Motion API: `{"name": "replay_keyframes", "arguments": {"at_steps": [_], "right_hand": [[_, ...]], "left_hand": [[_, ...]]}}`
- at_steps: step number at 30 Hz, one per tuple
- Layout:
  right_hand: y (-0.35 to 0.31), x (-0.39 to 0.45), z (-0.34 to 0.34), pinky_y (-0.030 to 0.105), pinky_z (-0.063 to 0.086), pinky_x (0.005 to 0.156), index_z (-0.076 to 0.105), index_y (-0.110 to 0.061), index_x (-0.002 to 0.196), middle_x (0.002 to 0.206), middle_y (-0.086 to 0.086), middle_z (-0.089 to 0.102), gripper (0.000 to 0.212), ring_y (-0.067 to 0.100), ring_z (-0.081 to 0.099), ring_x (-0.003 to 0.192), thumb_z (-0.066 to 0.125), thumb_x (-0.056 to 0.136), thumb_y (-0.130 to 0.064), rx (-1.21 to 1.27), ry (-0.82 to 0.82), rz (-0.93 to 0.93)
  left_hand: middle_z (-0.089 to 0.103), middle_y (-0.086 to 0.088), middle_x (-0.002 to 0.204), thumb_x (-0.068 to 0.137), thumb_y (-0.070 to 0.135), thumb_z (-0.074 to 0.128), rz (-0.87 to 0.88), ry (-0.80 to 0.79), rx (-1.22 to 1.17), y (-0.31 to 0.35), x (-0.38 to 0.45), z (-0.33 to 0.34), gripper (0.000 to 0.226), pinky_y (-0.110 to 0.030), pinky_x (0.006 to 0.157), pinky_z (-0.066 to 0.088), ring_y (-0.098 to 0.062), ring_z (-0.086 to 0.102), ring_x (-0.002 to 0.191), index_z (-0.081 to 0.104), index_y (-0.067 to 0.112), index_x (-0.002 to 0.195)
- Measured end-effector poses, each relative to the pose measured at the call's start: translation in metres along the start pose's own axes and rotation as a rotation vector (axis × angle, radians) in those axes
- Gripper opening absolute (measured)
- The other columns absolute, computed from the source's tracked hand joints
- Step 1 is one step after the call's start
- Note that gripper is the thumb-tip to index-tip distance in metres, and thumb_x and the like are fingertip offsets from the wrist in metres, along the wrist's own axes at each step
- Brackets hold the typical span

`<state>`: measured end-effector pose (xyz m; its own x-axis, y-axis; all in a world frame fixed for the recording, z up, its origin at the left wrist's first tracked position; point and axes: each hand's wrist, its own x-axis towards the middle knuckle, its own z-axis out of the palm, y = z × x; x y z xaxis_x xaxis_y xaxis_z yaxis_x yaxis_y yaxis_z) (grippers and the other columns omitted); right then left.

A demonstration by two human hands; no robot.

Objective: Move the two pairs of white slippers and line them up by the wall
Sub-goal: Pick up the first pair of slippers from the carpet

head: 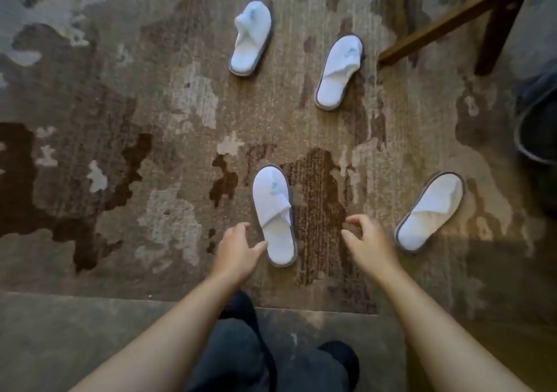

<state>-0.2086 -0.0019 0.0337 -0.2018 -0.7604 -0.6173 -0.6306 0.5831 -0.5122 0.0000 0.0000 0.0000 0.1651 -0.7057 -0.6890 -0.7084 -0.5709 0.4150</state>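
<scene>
Several white slippers with grey soles lie scattered on a patterned carpet. The far left slipper (pixel 252 38) and the far right slipper (pixel 339 72) lie at the top of the view. The near left slipper (pixel 275 215) lies between my hands, toe pointing away. The near right slipper (pixel 429 212) lies tilted to the right. My left hand (pixel 238 248) hovers open just left of the near left slipper's heel, thumb almost touching it. My right hand (pixel 366 241) is open over the carpet between the two near slippers, holding nothing. No wall is in view.
Dark wooden furniture legs (pixel 452 20) stand at the top right near the far right slipper. A dark shoe and trouser leg (pixel 539 120) show at the right edge. My own dark trousers (pixel 256 355) fill the bottom centre, over a plain floor strip (pixel 90 331) bordering the carpet.
</scene>
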Motion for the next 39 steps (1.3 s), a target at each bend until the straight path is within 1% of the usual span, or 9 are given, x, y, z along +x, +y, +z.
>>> {"name": "replay_keyframes", "arguments": {"at_steps": [5,9,15,20,23,27,32,36,39], "right_hand": [[0.077,0.105,0.074,0.039,0.033,0.101,0.046,-0.010,0.120,0.130,0.016,0.045,0.035,0.030,0.040,0.120,0.051,0.086,-0.018,-0.102,0.045,-0.011],[0.137,0.169,0.126,0.044,0.020,0.112,0.029,-0.015,0.133,0.148,0.010,0.024,0.050,0.027,0.016,0.136,0.048,0.088,-0.026,-0.216,0.059,-0.034],[0.180,0.191,0.160,0.047,0.007,0.115,0.009,-0.022,0.139,0.154,0.007,-0.002,0.066,0.026,-0.005,0.139,0.048,0.087,-0.033,-0.410,0.064,-0.129],[0.182,0.191,0.148,0.045,0.010,0.115,0.010,-0.024,0.139,0.154,0.006,0.002,0.065,0.027,-0.001,0.140,0.048,0.087,-0.031,-0.389,0.007,-0.173],[0.188,0.186,0.131,0.044,0.015,0.114,0.017,-0.021,0.138,0.152,0.007,0.011,0.060,0.026,0.006,0.138,0.049,0.087,-0.029,-0.283,0.093,-0.137],[0.224,0.175,0.094,0.045,0.019,0.111,0.031,-0.012,0.132,0.146,0.015,0.025,0.056,0.032,0.019,0.134,0.056,0.083,-0.021,-0.155,0.350,-0.057],[0.283,0.171,0.054,0.043,0.020,0.107,0.031,0.000,0.130,0.142,0.027,0.026,0.067,0.041,0.023,0.131,0.067,0.075,-0.016,0.058,0.664,0.248],[0.305,0.183,0.042,0.045,0.021,0.109,0.022,0.002,0.134,0.141,0.028,0.030,0.085,0.039,0.027,0.131,0.073,0.070,-0.022,0.305,0.762,0.523],[0.312,0.195,0.037,0.047,0.021,0.111,0.015,0.000,0.136,0.142,0.028,0.028,0.095,0.039,0.026,0.132,0.076,0.066,-0.024,0.402,0.744,0.573]], "left_hand": [[0.042,-0.013,0.138,0.073,0.029,0.069,0.063,0.130,0.018,-0.035,0.107,0.094,0.067,-0.042,0.098,0.040,-0.028,0.042,0.124,0.035,0.016,0.130],[0.029,-0.018,0.145,0.070,0.035,0.071,0.021,0.222,-0.084,-0.059,0.173,0.153,0.092,-0.048,0.106,0.029,-0.035,0.028,0.132,0.015,0.012,0.139],[0.026,-0.024,0.142,0.063,0.033,0.077,-0.002,0.406,-0.193,-0.062,0.192,0.182,0.103,-0.049,0.107,0.024,-0.038,0.023,0.131,0.012,0.007,0.139],[0.045,-0.024,0.129,0.058,0.026,0.081,-0.114,0.378,-0.191,-0.057,0.194,0.175,0.085,-0.051,0.099,0.041,-0.038,0.042,0.120,0.036,0.000,0.125],[0.049,-0.020,0.122,0.060,0.024,0.080,-0.047,0.387,-0.258,-0.043,0.190,0.177,0.072,-0.044,0.086,0.049,-0.031,0.050,0.109,0.040,0.003,0.116],[0.049,-0.009,0.108,0.065,0.017,0.077,0.191,0.271,-0.332,-0.011,0.186,0.186,0.065,-0.036,0.073,0.043,-0.021,0.049,0.096,0.035,0.009,0.114],[0.041,0.004,0.117,0.062,0.019,0.079,0.393,-0.018,-0.293,0.032,0.187,0.218,0.079,-0.033,0.081,0.042,-0.013,0.045,0.104,0.032,0.018,0.125],[0.046,0.007,0.114,0.066,0.022,0.076,0.372,-0.161,-0.309,0.050,0.191,0.247,0.074,-0.022,0.071,0.043,-0.012,0.048,0.101,0.033,0.019,0.126],[0.055,0.008,0.100,0.072,0.022,0.071,0.313,-0.231,-0.384,0.054,0.194,0.258,0.055,-0.020,0.064,0.044,-0.008,0.054,0.089,0.041,0.015,0.118]]}}
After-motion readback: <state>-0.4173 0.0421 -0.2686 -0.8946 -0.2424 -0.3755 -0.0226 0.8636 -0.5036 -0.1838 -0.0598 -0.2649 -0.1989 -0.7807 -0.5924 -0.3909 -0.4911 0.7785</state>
